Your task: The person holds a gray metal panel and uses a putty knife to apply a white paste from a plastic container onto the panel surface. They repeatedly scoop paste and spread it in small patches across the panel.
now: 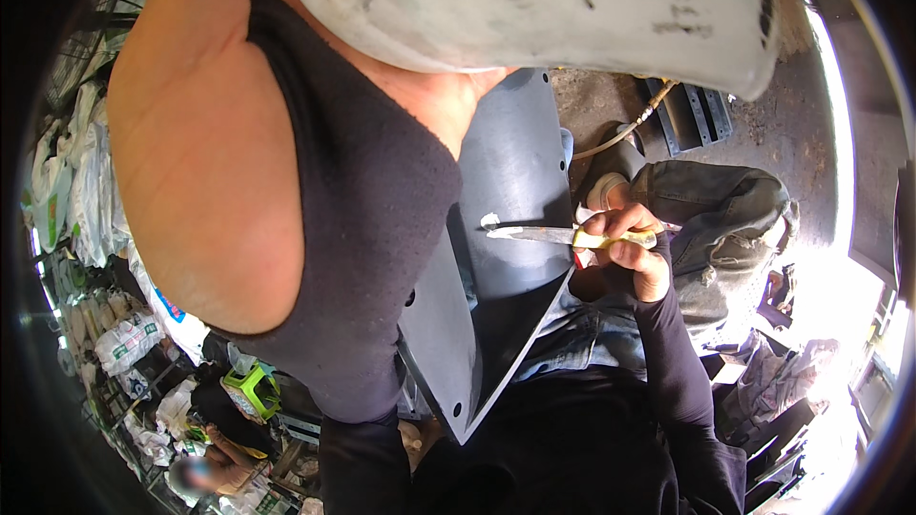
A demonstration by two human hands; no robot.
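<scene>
At the far left I see white plastic bags (91, 200) heaped up, what they hold hidden from here, and below them a bright green stool (253, 391). Nearer, the left hand (353, 124), in a dark sleeve, has its grip closed around a big white container (534, 5), thumb and palm against it, the fingers out of sight. Smudges mark its wall; its mouth doesn't show, so I can't tell what is inside. If that one hand slackens, I reckon the container could slip and drop onto the dark grey panel (510, 143), a folded piece with holes lying over the lap.

White paste (489, 220) sits at the tip of a knife (544, 235) above the panel; whether they touch, I can't tell. A tilt could drop the paste, and a hard push could scratch the dark surface. The right hand (630, 248) grips the yellow handle. Further right bends a knee in torn jeans (711, 238).
</scene>
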